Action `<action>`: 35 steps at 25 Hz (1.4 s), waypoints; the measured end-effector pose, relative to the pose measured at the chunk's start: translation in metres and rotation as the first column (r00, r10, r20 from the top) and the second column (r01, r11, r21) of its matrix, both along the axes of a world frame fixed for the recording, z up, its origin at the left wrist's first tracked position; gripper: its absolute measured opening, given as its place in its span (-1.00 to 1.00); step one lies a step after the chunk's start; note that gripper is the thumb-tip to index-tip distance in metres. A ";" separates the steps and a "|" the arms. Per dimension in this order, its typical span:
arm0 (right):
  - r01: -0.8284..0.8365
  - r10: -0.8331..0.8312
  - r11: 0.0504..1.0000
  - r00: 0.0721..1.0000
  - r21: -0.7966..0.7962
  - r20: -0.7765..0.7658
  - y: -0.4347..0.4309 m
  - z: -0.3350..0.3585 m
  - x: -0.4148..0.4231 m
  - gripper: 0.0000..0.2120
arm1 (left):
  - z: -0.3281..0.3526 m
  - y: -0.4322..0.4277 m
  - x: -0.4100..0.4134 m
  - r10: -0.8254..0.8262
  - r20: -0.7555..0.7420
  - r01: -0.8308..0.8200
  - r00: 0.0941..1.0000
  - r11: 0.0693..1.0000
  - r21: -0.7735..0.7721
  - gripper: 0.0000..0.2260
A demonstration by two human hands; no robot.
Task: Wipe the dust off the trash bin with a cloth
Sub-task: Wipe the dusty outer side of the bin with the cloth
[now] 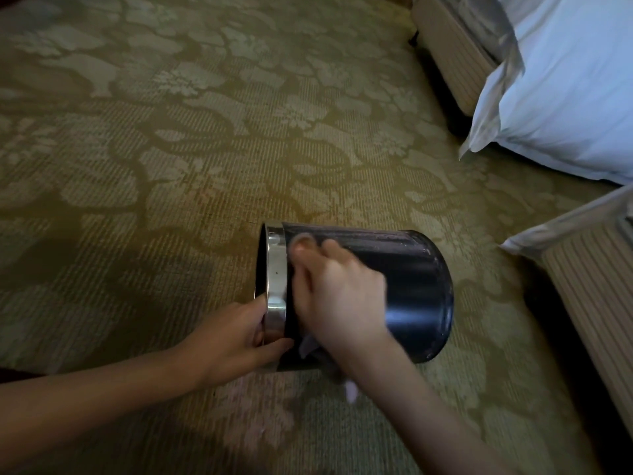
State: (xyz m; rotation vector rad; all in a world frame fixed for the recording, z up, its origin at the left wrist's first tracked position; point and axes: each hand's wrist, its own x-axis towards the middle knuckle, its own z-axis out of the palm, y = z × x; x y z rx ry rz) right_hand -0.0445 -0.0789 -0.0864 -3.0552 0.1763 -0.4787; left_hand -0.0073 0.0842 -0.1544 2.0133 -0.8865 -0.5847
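dark cylindrical trash bin point(414, 282), shiny metal rim point(276, 269), pale cloth point(308, 342)

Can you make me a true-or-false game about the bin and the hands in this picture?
1. The trash bin stands upright. False: it is tipped on its side, opening to the left.
2. The left hand grips the bin's silver rim. True.
3. The right hand holds a cloth against the bin's side. True.
4. The floor is bare wood. False: it is a patterned carpet.
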 end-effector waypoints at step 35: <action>0.423 -0.408 0.905 0.895 0.050 -0.181 -0.127 0.022 -0.032 -0.75 | 0.034 0.000 0.001 0.152 -0.404 -0.211 0.902 0.972 -0.105 -0.74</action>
